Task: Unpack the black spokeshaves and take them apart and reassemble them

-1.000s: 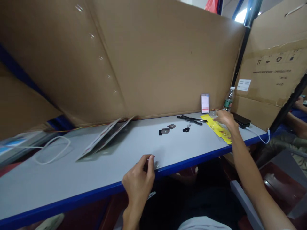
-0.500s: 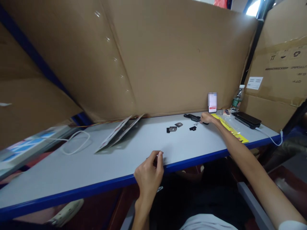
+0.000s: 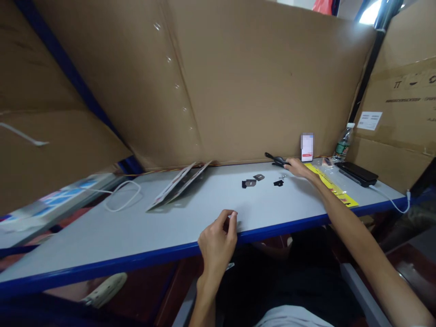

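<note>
My right hand [image 3: 295,166] is closed around one end of a long black tool [image 3: 277,160] near the back of the table. The tool's other end points left and tips up slightly; its exact kind is unclear. Close below that hand lie small silvery bits [image 3: 282,177] and a flat black piece [image 3: 278,183]. Farther left are a grey plate with a slot [image 3: 259,177] and a second grey plate [image 3: 251,183] with a black part at its left. My left hand [image 3: 218,236] is at the front edge, fingers curled and thumb near the forefinger; whatever it might pinch is hidden.
Two leaning cards [image 3: 175,186] stand left of centre, beside a white cable [image 3: 139,193]. At the right are a propped phone [image 3: 307,147], a yellow strip of packaging [image 3: 332,188], a bottle [image 3: 343,144] and a black device [image 3: 357,174]. Cardboard [image 3: 245,81] walls the back.
My right hand has closed on the black tool and its left end has risen and turned a little. My left hand keeps its pose. The view has shifted slightly left.
</note>
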`<state>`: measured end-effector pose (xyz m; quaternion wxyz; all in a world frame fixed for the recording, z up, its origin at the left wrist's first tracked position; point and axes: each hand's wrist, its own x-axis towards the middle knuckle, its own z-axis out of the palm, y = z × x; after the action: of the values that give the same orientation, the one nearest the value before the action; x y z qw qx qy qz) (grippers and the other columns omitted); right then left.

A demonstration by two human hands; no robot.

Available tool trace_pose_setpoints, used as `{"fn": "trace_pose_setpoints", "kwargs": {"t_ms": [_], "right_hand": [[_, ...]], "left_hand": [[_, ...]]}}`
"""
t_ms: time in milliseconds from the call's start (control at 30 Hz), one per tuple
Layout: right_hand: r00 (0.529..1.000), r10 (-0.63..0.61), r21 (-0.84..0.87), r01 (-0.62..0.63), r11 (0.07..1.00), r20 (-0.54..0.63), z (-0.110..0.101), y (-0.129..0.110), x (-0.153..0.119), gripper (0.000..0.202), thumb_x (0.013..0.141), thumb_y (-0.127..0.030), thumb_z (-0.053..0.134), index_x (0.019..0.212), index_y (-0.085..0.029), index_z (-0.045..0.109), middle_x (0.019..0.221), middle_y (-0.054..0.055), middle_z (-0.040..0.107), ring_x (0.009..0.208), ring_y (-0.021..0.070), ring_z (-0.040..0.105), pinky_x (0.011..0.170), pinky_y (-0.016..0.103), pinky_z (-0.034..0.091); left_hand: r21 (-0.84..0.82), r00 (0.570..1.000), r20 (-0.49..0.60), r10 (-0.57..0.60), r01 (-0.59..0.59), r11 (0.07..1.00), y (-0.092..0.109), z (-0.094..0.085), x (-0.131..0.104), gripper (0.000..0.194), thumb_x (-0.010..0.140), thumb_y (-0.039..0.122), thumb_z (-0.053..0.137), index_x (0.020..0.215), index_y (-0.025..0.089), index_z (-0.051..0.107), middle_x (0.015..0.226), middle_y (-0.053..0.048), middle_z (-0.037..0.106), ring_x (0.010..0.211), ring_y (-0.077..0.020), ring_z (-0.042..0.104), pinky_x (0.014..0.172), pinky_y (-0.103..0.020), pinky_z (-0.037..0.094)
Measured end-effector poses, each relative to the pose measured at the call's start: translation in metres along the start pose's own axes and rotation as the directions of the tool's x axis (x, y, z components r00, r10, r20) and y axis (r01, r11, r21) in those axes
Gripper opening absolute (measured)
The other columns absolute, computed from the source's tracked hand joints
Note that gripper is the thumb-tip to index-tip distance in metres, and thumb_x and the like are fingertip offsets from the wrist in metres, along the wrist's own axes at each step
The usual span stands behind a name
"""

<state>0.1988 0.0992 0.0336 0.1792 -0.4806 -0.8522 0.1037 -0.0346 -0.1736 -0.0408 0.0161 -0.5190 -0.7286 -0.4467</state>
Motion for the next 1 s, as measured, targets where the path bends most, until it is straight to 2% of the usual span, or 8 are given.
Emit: {"fn": "trace_pose_setpoints", "kwargs": {"t_ms": [100,167,300,367,467,600,800,1000], "right_hand": [[0.995,-0.086,0.422,0.060,0.904,0.042,-0.005,-0.034,-0.023,0.017,0.101,-0.026,0.047,0.088,-0.019,0.056,0.070,-0.002,0.050,0.057,0.0113,0.041,0.053,0.024,0.032],[0.970,-0.207,0.592,0.092,0.801,0.129,-0.004,-0.062,-0.045,0.016,0.101,-0.033,0.050,0.093,-0.020,0.054,0.068,-0.005,0.047,0.052,0.0103,0.036,0.050,0.024,0.029],[0.906,-0.405,0.566,0.271,0.778,0.123,0.003,-0.107,-0.087,0.017,0.095,-0.032,0.058,0.085,-0.019,0.057,0.074,-0.002,0.052,0.066,0.0119,0.046,0.060,0.024,0.034],[0.869,-0.468,0.508,0.334,0.794,0.160,0.005,-0.115,-0.096,0.017,0.096,-0.031,0.058,0.084,-0.018,0.058,0.075,-0.002,0.053,0.070,0.0131,0.047,0.064,0.025,0.034],[0.856,-0.473,0.391,0.369,0.843,0.210,0.009,-0.112,-0.096,0.016,0.098,-0.027,0.058,0.085,-0.018,0.060,0.073,-0.003,0.052,0.070,0.0135,0.047,0.066,0.026,0.032],[0.883,-0.415,0.193,0.378,0.905,0.220,0.020,-0.096,-0.093,0.011,0.099,-0.019,0.057,0.091,-0.017,0.065,0.076,0.000,0.059,0.074,0.0151,0.052,0.068,0.026,0.030],[0.940,-0.288,0.045,0.285,0.958,0.185,0.038,-0.085,-0.095,0.017,0.096,-0.021,0.061,0.111,-0.019,0.070,0.096,0.007,0.073,0.091,0.0220,0.063,0.073,0.027,0.035],[0.944,-0.254,0.081,0.242,0.967,0.209,0.030,-0.078,-0.096,0.031,0.089,-0.027,0.072,0.119,-0.022,0.072,0.112,0.008,0.075,0.106,0.0251,0.067,0.081,0.028,0.043]], "left_hand": [[-0.253,0.996,0.087,0.036,-0.013,0.967,0.003,-0.003,0.006,0.030,0.098,0.043,0.048,0.100,0.021,0.068,0.062,0.003,0.055,0.056,-0.0151,0.052,0.059,-0.025,0.038],[-0.352,0.997,0.057,0.055,-0.032,0.936,0.006,-0.006,0.012,0.035,0.098,0.047,0.047,0.111,0.020,0.066,0.070,0.001,0.059,0.062,-0.0168,0.058,0.060,-0.026,0.045],[-0.141,0.943,-0.268,0.198,-0.242,0.960,0.009,-0.015,0.027,0.040,0.099,0.041,0.051,0.130,0.018,0.059,0.123,-0.015,0.065,0.118,-0.0282,0.061,0.097,-0.042,0.052],[-0.001,0.911,-0.223,0.348,-0.357,0.934,0.005,-0.016,0.036,0.040,0.100,0.038,0.050,0.135,0.020,0.058,0.141,-0.016,0.058,0.140,-0.0323,0.047,0.114,-0.051,0.040],[0.084,0.883,0.015,0.469,-0.468,0.879,-0.009,-0.008,0.047,0.035,0.101,0.034,0.049,0.131,0.023,0.064,0.142,-0.012,0.062,0.147,-0.0349,0.040,0.120,-0.057,0.032],[0.057,0.860,0.203,0.469,-0.489,0.871,-0.026,0.011,0.055,0.036,0.103,0.034,0.046,0.127,0.020,0.070,0.128,-0.012,0.070,0.127,-0.0321,0.059,0.110,-0.050,0.046],[0.106,0.847,0.274,0.456,-0.497,0.861,-0.030,0.017,0.055,0.037,0.103,0.029,0.046,0.126,0.020,0.074,0.126,-0.011,0.071,0.117,-0.0307,0.061,0.101,-0.045,0.052],[0.177,0.847,0.319,0.425,-0.494,0.851,-0.025,0.016,0.053,0.038,0.102,0.028,0.049,0.130,0.018,0.073,0.121,-0.013,0.070,0.109,-0.0314,0.059,0.099,-0.048,0.052]]}}
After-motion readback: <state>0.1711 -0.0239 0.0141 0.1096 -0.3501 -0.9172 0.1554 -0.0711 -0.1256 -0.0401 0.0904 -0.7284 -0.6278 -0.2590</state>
